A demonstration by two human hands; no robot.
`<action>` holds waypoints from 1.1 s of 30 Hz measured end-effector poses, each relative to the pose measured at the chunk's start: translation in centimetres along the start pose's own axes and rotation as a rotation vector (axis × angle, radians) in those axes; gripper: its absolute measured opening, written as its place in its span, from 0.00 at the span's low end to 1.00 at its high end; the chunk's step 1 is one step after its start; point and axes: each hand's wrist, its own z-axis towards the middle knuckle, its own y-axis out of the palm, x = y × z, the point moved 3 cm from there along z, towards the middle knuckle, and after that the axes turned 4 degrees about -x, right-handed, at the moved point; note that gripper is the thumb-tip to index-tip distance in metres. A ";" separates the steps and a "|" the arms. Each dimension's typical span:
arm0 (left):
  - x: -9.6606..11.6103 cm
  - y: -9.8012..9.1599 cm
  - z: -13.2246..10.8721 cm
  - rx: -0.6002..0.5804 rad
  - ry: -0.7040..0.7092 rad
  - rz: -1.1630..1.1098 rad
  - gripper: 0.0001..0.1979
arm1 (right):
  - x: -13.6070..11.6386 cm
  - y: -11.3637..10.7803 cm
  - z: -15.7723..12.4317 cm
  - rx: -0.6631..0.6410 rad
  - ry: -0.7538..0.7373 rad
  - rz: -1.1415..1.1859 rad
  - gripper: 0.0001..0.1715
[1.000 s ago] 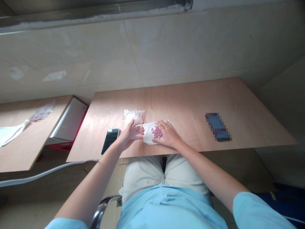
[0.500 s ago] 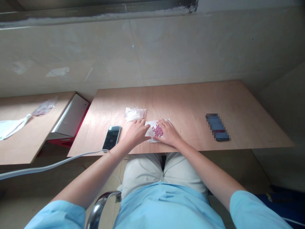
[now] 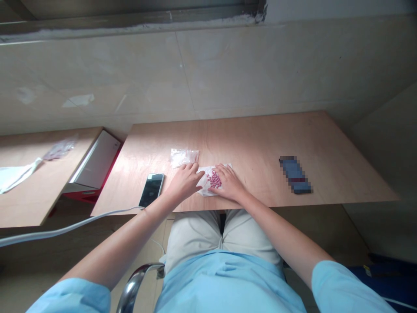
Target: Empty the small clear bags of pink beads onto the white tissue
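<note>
Small pink round beads [image 3: 214, 179] lie in a loose heap on a white crumpled sheet [image 3: 203, 190], which rests on the pale wooden table [image 3: 260, 139] close to its near edge, a little left of the middle. The heap sits between the two hands. It lies to the right of the left hand [image 3: 185, 182] and just beside the right hand [image 3: 230, 184], at its index-finger side. The right hand is the nearer of the two, and its fingertips touch the beads or all but touch them.

Both hands lie palm down. The left has its fingers loosely together, pointing toward the far edge, with its thumb side over the sheet's left border. The right has its fingers slightly spread and covers the sheet's right part. Neither hand pinches anything that shows; whether a bead is caught under a fingertip cannot be told.

The sheet's longer side runs along the near edge, left to right, so the hands flank it at its two ends.

A clear crinkled plastic bag [image 3: 183, 156] lies just beyond the left fingertips, toward the far edge — touching them or nearly so. A black smartphone [image 3: 151, 189] lies near the left wrist, toward the table's left edge. A dark blue blurred oblong [image 3: 295, 174] sits well apart toward the right edge.
</note>
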 end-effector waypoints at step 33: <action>-2.0 3.9 -1.6 0.049 -0.403 -1.635 0.33 | 0.0 -0.2 -0.2 -0.005 0.005 0.016 0.50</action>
